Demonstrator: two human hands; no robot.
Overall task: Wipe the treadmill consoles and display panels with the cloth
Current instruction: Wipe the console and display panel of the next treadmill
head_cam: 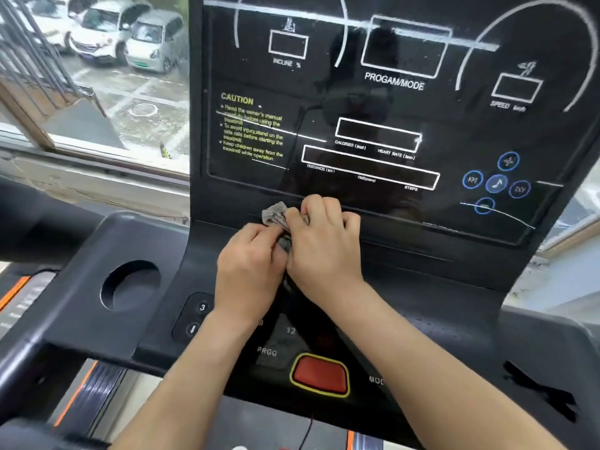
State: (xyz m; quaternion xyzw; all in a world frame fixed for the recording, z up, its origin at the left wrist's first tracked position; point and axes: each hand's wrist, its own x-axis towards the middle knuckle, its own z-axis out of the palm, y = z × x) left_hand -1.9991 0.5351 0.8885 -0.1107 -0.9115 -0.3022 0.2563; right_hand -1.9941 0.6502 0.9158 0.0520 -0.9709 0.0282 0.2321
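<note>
Saw, far left, a window (97,102) with parked cars (107,34) outside. Then saw a round cup hole (131,285) in the dark treadmill console (422,303). Spotted a small button marked 3 (202,307) just right of that hole. Read yellow CAUTION words (237,99) on the left part of the tall black display panel (357,102). Held the left hand (250,267) in the middle, above the console, with fingers curled tight onto the grey cloth (275,215). Found the cloth bunched up small between the two hands, right by the bottom edge of the display panel. Saw one crumpled end sticking out above the left hand's fingers and just left of the right hand's fingertips. Could not see the rest of the cloth, hidden inside both grips. Pinched the same cloth with the right hand (324,251) too, fingers bent around it, right up against the left hand. Saw a red button (319,375) with a yellow rim lower on the console, between the two forearms. Saw, farther right, five round blue buttons (496,183) on the panel, well apart from the hands.
</note>
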